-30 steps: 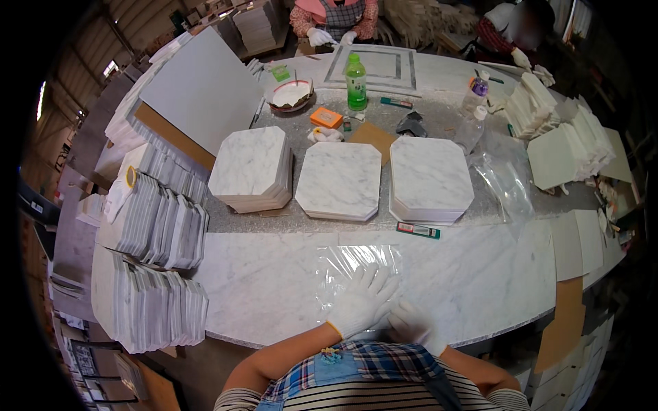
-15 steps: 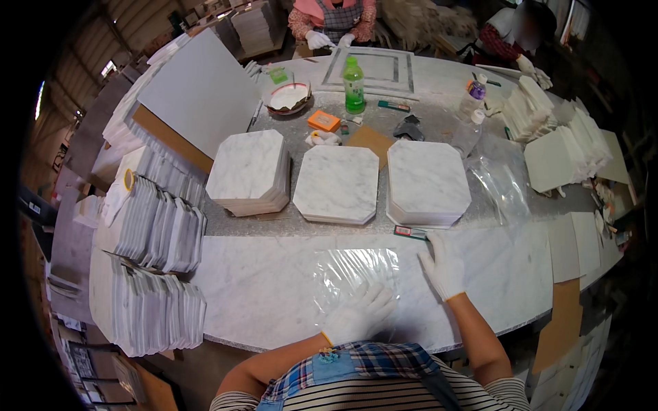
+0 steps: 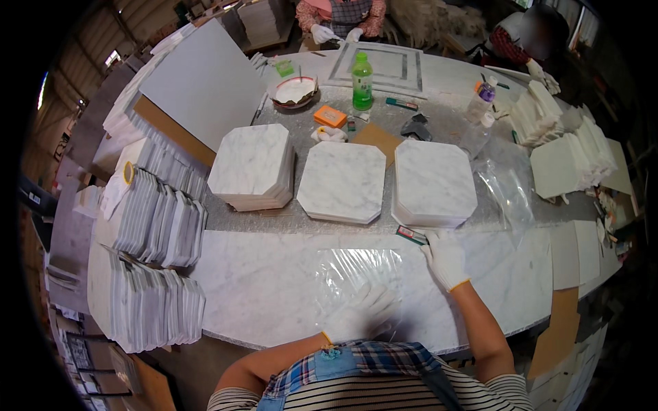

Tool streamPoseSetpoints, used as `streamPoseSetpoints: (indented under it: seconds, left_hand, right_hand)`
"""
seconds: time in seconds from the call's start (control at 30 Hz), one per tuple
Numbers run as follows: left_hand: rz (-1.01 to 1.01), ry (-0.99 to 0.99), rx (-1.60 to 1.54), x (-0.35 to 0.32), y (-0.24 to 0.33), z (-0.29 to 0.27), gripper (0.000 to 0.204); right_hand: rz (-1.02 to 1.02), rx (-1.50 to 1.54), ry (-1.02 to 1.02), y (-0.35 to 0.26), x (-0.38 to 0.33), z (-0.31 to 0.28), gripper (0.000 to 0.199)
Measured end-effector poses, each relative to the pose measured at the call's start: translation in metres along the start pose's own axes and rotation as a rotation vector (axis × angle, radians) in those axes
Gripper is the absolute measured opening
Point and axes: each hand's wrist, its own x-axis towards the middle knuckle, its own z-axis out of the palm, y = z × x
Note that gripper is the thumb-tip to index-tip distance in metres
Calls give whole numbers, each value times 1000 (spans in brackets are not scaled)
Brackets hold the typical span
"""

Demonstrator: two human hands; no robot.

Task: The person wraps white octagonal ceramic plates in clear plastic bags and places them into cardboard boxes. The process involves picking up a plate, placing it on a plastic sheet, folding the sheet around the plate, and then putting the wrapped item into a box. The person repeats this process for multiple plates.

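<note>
My left hand [image 3: 361, 314], in a white glove, lies with its fingers stretched out on a clear plastic sheet [image 3: 356, 266] at the near side of the marble slab [image 3: 267, 274]. Further right, my gloved right hand [image 3: 447, 260] has its fingertips closed at the right end of a small, slim green box [image 3: 411, 235] with a red and white label. That box sits tilted just in front of the right one of three stacks. These are a left stack [image 3: 251, 164], a middle stack [image 3: 342, 181] and a right stack [image 3: 434, 179] of white marble tiles with cut corners.
Rows of tiles [image 3: 152, 301] stand on edge at the left. Behind the stacks are a green bottle [image 3: 362, 82], a bowl [image 3: 295, 90], an orange box [image 3: 330, 116] and clear bottles [image 3: 481, 101]. More tiles [image 3: 576, 161] lean at the right. Two people work across the table.
My right fingers have closed at the small green box, and it has turned from nearly level to slanting. My left hand stays on the plastic sheet. The whole view has shifted slightly.
</note>
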Motion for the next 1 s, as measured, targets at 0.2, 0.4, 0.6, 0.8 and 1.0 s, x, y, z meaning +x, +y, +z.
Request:
streamPoseSetpoints:
  seconds: [0.2, 0.4, 0.6, 0.8, 1.0]
  left_hand:
    - [12, -29, 63, -5, -4, 8, 39]
    - [25, -89, 6, -8, -2, 22, 32]
    - [97, -73, -22, -6, -5, 5, 27]
    - [-452, -175, -1465, -23, -9, -7, 29]
    - [-746, 29, -1392, -9, -67, -93, 27]
  right_hand:
    - [-41, 115, -38, -43, -12, -38, 33]
    - [-218, 198, -112, -78, -34, -11, 31]
    - [-93, 193, -146, -77, -30, -20, 40]
    - [-14, 329, 32, -87, -33, -41, 40]
    - [-78, 549, 72, -104, -14, -69, 30]
